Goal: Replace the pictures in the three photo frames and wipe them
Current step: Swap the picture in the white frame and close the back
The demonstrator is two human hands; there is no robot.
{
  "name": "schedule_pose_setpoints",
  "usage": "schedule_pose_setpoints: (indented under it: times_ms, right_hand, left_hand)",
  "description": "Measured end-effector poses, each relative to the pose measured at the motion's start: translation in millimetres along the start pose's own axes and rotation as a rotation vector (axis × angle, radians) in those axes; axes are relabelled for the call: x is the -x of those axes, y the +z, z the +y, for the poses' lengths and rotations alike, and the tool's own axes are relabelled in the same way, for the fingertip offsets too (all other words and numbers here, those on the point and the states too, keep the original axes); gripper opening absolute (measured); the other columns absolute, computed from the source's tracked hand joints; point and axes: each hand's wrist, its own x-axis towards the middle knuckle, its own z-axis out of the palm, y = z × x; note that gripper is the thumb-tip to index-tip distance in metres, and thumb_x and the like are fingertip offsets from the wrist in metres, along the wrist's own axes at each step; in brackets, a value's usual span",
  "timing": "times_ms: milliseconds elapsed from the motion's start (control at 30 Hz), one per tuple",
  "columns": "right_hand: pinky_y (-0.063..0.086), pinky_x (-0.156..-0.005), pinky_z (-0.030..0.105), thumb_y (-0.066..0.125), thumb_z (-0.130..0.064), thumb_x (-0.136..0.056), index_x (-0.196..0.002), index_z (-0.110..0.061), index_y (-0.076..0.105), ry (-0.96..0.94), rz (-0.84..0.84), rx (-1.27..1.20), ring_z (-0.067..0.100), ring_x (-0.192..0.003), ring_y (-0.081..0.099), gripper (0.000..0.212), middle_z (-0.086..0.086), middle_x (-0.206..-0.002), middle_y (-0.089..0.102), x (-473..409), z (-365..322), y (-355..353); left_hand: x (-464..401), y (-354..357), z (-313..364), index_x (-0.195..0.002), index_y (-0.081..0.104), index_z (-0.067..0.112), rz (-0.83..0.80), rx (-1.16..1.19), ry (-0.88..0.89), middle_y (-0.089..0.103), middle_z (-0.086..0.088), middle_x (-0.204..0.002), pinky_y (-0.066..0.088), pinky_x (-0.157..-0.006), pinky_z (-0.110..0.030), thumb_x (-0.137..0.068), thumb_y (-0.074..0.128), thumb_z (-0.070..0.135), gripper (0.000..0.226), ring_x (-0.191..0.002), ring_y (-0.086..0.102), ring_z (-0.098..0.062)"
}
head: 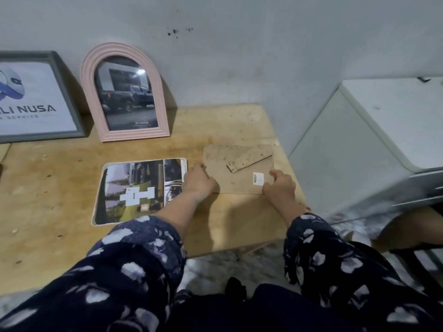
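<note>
Two frames, grey (36, 97) and pink (124, 92), stand filled; wiping I cannot confirm. I have my left hand (199, 182) and right hand (279, 185) pinching the third's backing board (230, 178), its picture (136, 190) lying beside.

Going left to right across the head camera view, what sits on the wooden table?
Grey frame → pink arched frame → flat photo frame → left hand → backing board → right hand.

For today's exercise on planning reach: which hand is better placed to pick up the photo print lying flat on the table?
Probably the left hand. It rests at the backing board's left edge, right beside the photo print. The right hand grips the board's far right corner, away from the print.
</note>
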Motion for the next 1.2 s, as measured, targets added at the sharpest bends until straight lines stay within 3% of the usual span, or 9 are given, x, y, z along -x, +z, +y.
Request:
schedule_pose_setpoints:
  times_ms: [167, 267, 467, 567, 700, 933, 1200]
  right_hand:
    - [0.041, -0.096, 0.033, 0.052, -0.007, -0.085, -0.137, -0.014, 0.046, 0.013, 0.026, -0.123, 0.03, -0.12, 0.047, 0.053, 0.014, -0.132, 0.048, -11.6, 6.8, 0.6]
    - [0.041, -0.086, 0.026, 0.052, -0.005, -0.086, -0.141, -0.011, 0.041, 0.111, -0.011, -0.234, 0.029, -0.12, 0.05, 0.056, 0.013, -0.135, 0.05, -21.2, 9.0, -2.9]
    - [0.043, -0.101, 0.032, 0.046, -0.002, -0.089, -0.136, -0.008, 0.048, 0.148, -0.044, -0.391, 0.029, -0.121, 0.052, 0.047, 0.013, -0.135, 0.053, -34.5, -10.1, -9.2]
    - [0.054, -0.089, 0.044, 0.045, 0.002, -0.087, -0.133, -0.013, 0.047, 0.105, -0.096, -0.475, 0.028, -0.104, 0.062, 0.049, 0.01, -0.127, 0.058, -32.9, -29.5, -4.0]
    - [0.059, -0.073, 0.05, 0.045, 0.002, -0.087, -0.129, -0.02, 0.048, 0.043, -0.206, -0.525, 0.024, -0.089, 0.066, 0.047, 0.0, -0.109, 0.062, -15.7, -67.7, 13.1]
    - [0.057, -0.084, 0.044, 0.054, 0.002, -0.087, -0.132, -0.019, 0.052, -0.055, -0.373, -0.581, 0.018, -0.093, 0.066, 0.05, 0.0, -0.103, 0.065, 30.1, -110.5, 64.0]
    - [0.055, -0.087, 0.047, 0.06, 0.007, -0.081, -0.131, -0.019, 0.052, -0.155, -0.42, -0.437, 0.022, -0.092, 0.063, 0.057, 0.003, -0.095, 0.06, 67.5, -123.5, 104.4]
  left_hand:
    - [-2.8, 19.0, 12.6, -0.139, 0.039, 0.006, 0.088, -0.035, -0.078, 0.046, -0.014, -0.137, 0.035, -0.106, -0.035, -0.078, 0.066, 0.014, 0.067, -0.13, 0.041, -0.033]
    - [-6.0, 22.5, 15.3, -0.134, 0.044, 0.01, 0.173, 0.025, -0.157, 0.049, -0.012, -0.135, 0.036, -0.104, -0.034, -0.077, 0.069, 0.016, 0.063, -0.128, 0.043, -0.032]
    - [-13.0, 6.0, 11.5, -0.131, 0.048, 0.006, 0.212, 0.123, -0.175, 0.052, -0.016, -0.131, 0.039, -0.104, -0.035, -0.072, 0.077, 0.011, 0.066, -0.125, 0.046, -0.034]
    - [-15.4, -20.3, 1.4, -0.127, 0.056, 0.007, 0.217, 0.204, -0.155, 0.062, -0.014, -0.119, 0.048, -0.099, -0.041, -0.07, 0.079, 0.007, 0.061, -0.115, 0.058, -0.031]
    - [-7.4, -69.9, -21.8, -0.135, 0.048, 0.009, 0.277, 0.245, -0.131, 0.059, -0.01, -0.122, 0.048, -0.099, -0.043, -0.072, 0.079, 0.004, 0.07, -0.113, 0.057, -0.027]
    - [24.3, -128.3, -99.7, -0.138, 0.044, 0.014, 0.385, 0.284, -0.181, 0.054, -0.009, -0.131, 0.05, -0.097, -0.046, -0.075, 0.076, 0.001, 0.072, -0.117, 0.055, -0.027]
    - [44.4, -154.9, -162.7, -0.138, 0.046, 0.016, 0.388, 0.09, -0.134, 0.047, -0.01, -0.131, 0.043, -0.104, -0.045, -0.074, 0.08, 0.014, 0.072, -0.116, 0.052, -0.027]
